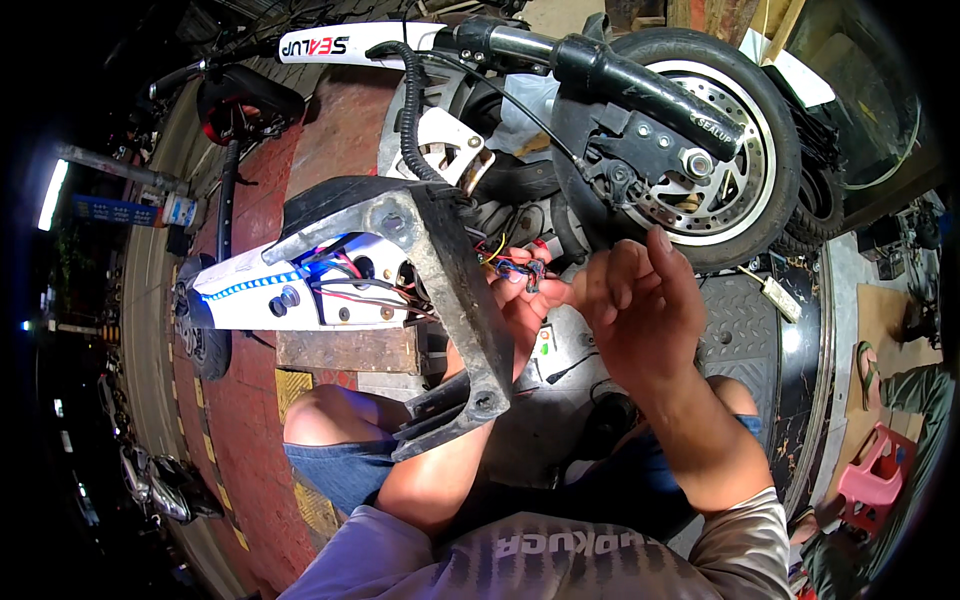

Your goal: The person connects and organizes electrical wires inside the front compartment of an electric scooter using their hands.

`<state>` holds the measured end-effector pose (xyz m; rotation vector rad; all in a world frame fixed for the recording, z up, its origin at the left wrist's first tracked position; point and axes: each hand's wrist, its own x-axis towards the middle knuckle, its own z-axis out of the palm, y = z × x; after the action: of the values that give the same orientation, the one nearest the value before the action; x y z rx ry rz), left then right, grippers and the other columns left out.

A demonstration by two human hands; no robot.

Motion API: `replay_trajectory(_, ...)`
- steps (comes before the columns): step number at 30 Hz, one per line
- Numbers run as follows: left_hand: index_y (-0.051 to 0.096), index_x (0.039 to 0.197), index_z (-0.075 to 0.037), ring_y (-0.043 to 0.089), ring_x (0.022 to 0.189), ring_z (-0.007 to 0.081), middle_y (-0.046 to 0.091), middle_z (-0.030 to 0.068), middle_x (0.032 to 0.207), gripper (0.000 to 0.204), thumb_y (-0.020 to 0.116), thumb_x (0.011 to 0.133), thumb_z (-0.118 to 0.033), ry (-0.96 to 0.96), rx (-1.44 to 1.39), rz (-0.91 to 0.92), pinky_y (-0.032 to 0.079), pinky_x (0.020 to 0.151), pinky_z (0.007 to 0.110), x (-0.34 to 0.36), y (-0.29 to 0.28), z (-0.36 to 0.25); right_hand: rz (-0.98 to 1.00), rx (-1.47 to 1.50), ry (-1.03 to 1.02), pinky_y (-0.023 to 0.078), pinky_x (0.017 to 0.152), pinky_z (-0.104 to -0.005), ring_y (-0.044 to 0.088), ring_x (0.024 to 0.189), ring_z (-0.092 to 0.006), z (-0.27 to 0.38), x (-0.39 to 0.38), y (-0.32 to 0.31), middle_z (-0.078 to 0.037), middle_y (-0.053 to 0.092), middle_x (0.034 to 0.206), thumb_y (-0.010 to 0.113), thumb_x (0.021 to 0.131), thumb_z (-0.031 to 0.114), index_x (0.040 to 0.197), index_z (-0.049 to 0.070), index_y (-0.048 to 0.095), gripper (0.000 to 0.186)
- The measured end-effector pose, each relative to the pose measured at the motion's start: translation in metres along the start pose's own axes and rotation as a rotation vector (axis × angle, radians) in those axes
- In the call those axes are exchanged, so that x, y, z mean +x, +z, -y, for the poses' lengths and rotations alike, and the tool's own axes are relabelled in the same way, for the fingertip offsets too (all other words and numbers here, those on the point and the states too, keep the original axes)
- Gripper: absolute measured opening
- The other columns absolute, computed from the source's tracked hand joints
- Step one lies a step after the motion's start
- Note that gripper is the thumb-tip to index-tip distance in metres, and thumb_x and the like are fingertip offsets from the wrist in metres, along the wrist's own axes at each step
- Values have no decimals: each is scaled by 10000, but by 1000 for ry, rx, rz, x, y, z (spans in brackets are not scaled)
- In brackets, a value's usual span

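Note:
A scooter lies tipped on its side before me, its white body (240,285) lit by a blue light strip, with loose wires running out of an opening. Behind the scooter's grey metal end frame (440,270), my left hand (524,315) is closed on a small bundle of coloured wires (518,268). The frame hides part of that hand and forearm. My right hand (645,310) is close on the right of the bundle, palm toward me, fingers loosely curled and thumb apart. Nothing shows in it.
The scooter's front wheel (680,130) with its brake disc lies at the upper right, joined to a white stem (350,45). A wooden block (350,350) sits under the body. At the right are a pink stool (877,475) and another person's leg (915,410).

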<state>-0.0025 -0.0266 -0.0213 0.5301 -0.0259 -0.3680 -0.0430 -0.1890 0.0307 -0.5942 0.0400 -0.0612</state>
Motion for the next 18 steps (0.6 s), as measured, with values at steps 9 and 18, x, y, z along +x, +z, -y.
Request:
replay_trajectory(9, 694, 1079, -151, 707, 1028, 237, 718, 80, 1160, 122, 718, 975, -92, -21, 88, -98, 617, 824, 447, -2, -6, 1, 63, -1256, -285, 561, 753, -376, 675, 819, -228, 7, 0, 10, -106, 661, 954, 790, 847, 55, 1096, 31, 654, 286)
replay_trajectory(18, 712, 1059, -104, 679, 1049, 188, 719, 45, 1117, 187, 749, 906, -4, -5, 144, -167, 579, 837, 309, -5, 2, -4, 123, -1406, -338, 546, 742, -376, 659, 851, -264, -9, 0, 0, -121, 645, 1124, 862, 766, 78, 1182, 54, 636, 474)
